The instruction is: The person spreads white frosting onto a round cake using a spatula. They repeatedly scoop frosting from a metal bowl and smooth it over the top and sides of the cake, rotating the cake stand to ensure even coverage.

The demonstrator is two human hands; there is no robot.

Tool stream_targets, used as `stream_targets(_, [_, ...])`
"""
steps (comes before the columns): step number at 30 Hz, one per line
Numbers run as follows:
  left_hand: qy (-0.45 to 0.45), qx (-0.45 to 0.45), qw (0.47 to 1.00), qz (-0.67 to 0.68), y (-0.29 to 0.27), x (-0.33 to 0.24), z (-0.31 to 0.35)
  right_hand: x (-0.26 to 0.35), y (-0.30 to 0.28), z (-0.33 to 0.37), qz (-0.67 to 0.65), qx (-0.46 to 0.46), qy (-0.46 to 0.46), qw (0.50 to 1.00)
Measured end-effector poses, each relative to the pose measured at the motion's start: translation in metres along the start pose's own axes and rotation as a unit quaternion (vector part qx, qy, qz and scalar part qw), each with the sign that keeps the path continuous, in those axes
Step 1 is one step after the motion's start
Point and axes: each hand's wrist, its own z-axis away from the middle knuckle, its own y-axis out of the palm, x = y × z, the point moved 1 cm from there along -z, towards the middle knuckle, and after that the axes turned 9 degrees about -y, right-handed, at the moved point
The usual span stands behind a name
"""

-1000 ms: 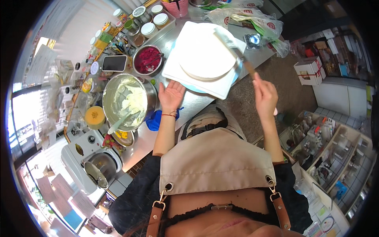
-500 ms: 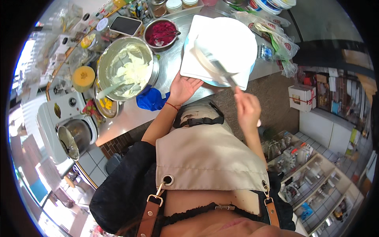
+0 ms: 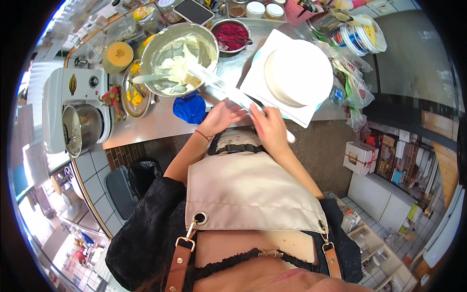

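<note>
My right hand (image 3: 269,127) is closed around a long icing spatula (image 3: 228,91). Its pale blade reaches left over the rim of a metal bowl (image 3: 147,78), the tip above white cream (image 3: 176,70). Beside it, my left hand (image 3: 224,118) is open, palm up, fingers stretched under the blade; whether they touch it I cannot tell. To the right, a round white-coated cake (image 3: 304,73) stands on a square white board (image 3: 257,78). A pale rubber spatula (image 3: 146,78) leans in the bowl. Blue cloth or plastic (image 3: 189,109) lies by my left hand.
Behind stands a bowl of magenta fruit (image 3: 231,35), near a tablet-like device (image 3: 193,11). At left are a dish of yellow pieces (image 3: 135,97), an orange-filled container (image 3: 117,56) and a white stand mixer (image 3: 58,114). Plastic bags (image 3: 360,92) crowd the right side.
My right hand has moved left with the icing spatula, from over the cake to over the cream bowl. My left hand stays open, palm up. The view has shifted slightly.
</note>
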Motion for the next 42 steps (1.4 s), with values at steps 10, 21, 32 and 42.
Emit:
stream_targets(10, [0.016,-0.144,0.937,-0.318,0.011,-0.025,0.023,-0.040,-0.105,0.067,-0.096,-0.310,0.306,0.895])
stream_targets(21, [0.043,-0.181,0.834,-0.519,0.048,-0.058,-0.041,-0.132,-0.058,0.116,-0.086,-0.309,0.425,0.846])
stream_targets(32, [-0.093,-0.085,0.680,-0.722,0.048,-0.027,-0.042,-0.102,-0.051,0.126,-0.099,-0.298,0.443,0.840])
stream_targets(42, [0.059,-0.304,0.830,-0.464,0.061,-0.045,-0.047,-0.096,-0.053,0.134,-0.119,-0.267,0.471,0.832])
